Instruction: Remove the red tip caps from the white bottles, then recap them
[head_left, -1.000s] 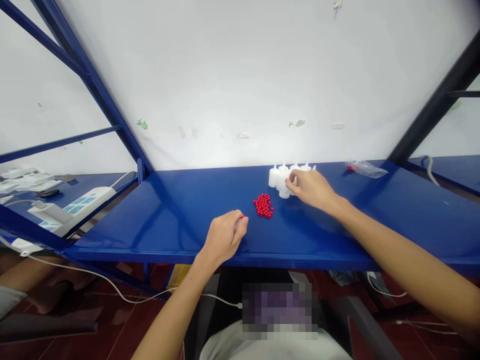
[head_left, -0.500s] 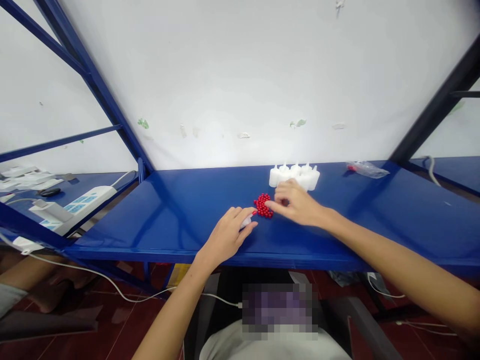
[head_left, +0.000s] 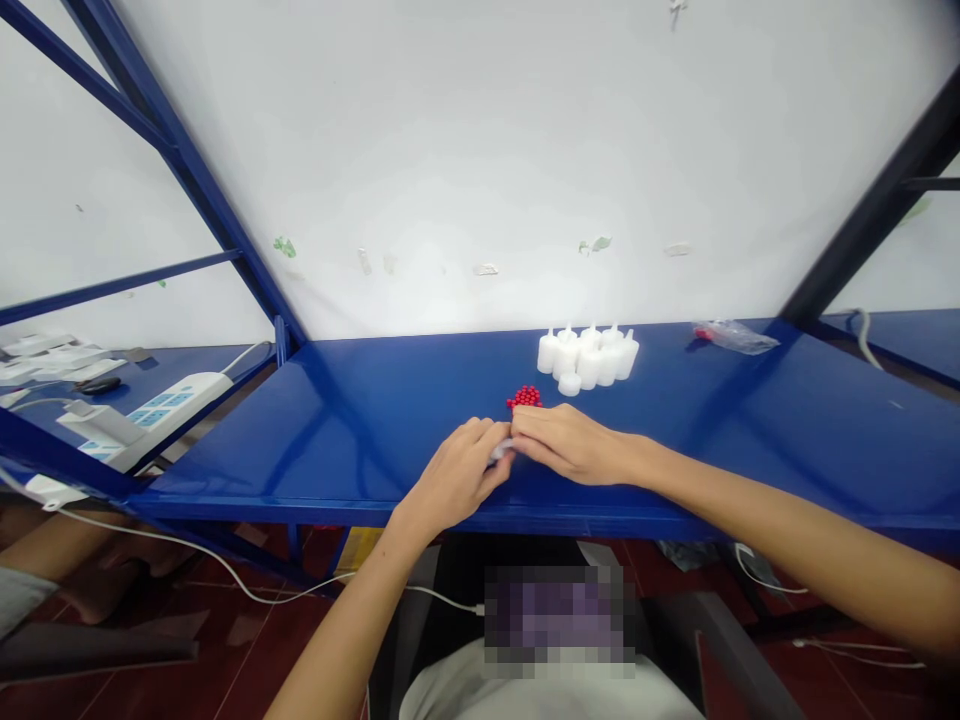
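Two bare hands meet over the near part of a blue table [head_left: 375, 420], close to its middle. Pinched between the thumb and fingers of the left hand [head_left: 459, 468] is a small whitish piece [head_left: 500, 452], mostly covered by that hand. The right hand [head_left: 574, 445] comes in from the right, its fingers bent against the right end of the piece; whether they pinch it — or anything else — cannot be told, since the fingertips are hidden.

Just beyond the right hand lies a heap of small red pieces [head_left: 523, 396], its near part hidden behind the fingers. Farther off and to the right, several white bottles [head_left: 589, 358] stand upright in a tight group, thin nozzles upward, with a short round white piece [head_left: 569, 384] at their near side. Well apart, at the far right, rests a clear plastic bag [head_left: 739, 337] with something red at its left end.

Beyond the blue frame [head_left: 196, 180] on the left sit a white power strip [head_left: 176, 405] and a dark object [head_left: 99, 385]. A white wall [head_left: 480, 150] closes off the far side, behind the bottles.
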